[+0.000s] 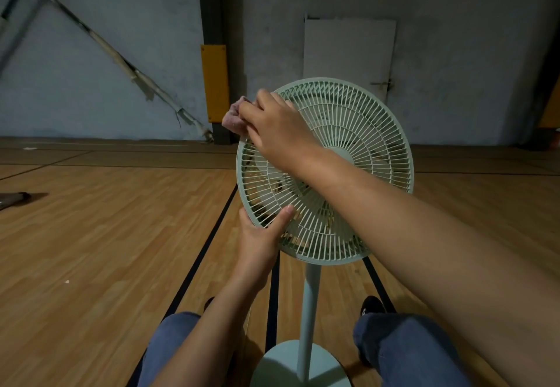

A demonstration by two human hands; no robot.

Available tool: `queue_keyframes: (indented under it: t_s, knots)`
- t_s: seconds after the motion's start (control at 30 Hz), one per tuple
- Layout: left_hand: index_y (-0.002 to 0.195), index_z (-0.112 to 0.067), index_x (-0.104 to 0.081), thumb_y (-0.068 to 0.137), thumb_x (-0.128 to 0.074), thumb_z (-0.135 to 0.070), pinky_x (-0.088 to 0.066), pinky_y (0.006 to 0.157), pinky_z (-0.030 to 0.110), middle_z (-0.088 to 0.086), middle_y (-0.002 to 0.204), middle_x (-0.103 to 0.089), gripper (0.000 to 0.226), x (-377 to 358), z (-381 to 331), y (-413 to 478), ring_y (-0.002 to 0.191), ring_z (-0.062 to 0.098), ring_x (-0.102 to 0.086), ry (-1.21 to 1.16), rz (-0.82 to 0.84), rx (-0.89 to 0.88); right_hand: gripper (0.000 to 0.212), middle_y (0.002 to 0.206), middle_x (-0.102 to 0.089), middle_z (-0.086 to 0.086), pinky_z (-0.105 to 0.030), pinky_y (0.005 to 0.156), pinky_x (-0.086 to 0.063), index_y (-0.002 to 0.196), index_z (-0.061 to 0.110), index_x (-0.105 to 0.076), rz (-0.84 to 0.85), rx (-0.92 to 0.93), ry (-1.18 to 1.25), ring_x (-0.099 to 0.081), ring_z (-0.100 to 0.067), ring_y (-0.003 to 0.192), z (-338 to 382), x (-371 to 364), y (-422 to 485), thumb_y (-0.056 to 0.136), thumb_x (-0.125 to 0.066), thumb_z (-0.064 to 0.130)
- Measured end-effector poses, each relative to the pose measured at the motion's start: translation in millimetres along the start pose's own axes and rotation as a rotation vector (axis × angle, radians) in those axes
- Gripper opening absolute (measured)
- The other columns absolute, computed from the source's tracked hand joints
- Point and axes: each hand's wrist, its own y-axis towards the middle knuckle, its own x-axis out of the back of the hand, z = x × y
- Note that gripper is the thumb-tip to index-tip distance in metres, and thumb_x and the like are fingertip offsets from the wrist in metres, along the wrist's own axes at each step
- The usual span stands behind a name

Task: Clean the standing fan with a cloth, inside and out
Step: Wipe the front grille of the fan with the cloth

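Head view: upright standing fan (357, 132), grille facing the person

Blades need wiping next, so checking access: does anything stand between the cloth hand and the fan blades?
Yes. The front grille is still mounted and covers the blades. The right hand holds the cloth at its upper left rim, outside it; the left hand grips the lower left rim.

A wood-plank floor (91, 235) with black lines (212, 235) runs to a grey concrete wall (91, 62); a dark pillar (212, 1) carries yellow padding (214, 83), and a pale board (348, 50) leans against the wall, in dim light
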Motion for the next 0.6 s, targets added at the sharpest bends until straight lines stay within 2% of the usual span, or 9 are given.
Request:
queue_keyframes:
  t_s: [0.27,0.43,0.6]
  knots:
    - [0.140,-0.035,-0.052,0.075,-0.093,-0.047,-0.066,0.092,0.050,-0.001,0.127,-0.077,0.078,6,1,3,0.110,0.023,-0.079,-0.015,0.006,0.014,0.026,0.119,-0.058,-0.009,-0.047,0.095,-0.049,0.125,0.015,-0.063,0.077,-0.045,-0.030,-0.056,-0.027,0.110,-20,8,-38,0.099,-0.063,0.016]
    - [0.141,-0.035,-0.051,0.076,-0.094,-0.048,-0.067,0.088,0.045,-0.002,0.125,-0.078,0.079,5,4,4,0.109,0.022,-0.080,-0.016,0.017,0.021,0.025,0.111,-0.058,-0.005,-0.047,0.097,-0.051,0.122,0.016,-0.062,0.101,-0.114,-0.051,-0.056,-0.023,0.103,-33,19,-64,0.096,-0.062,0.015]
    - [0.144,-0.030,-0.049,0.077,-0.092,-0.046,-0.065,0.095,0.054,0.002,0.127,-0.077,0.082,8,3,6,0.110,0.024,-0.079,-0.023,0.012,0.012,0.030,0.114,-0.058,-0.004,-0.045,0.103,-0.047,0.127,0.018,-0.061,0.158,-0.194,-0.062,-0.056,-0.021,0.108,-44,29,-91,0.097,-0.061,0.016]
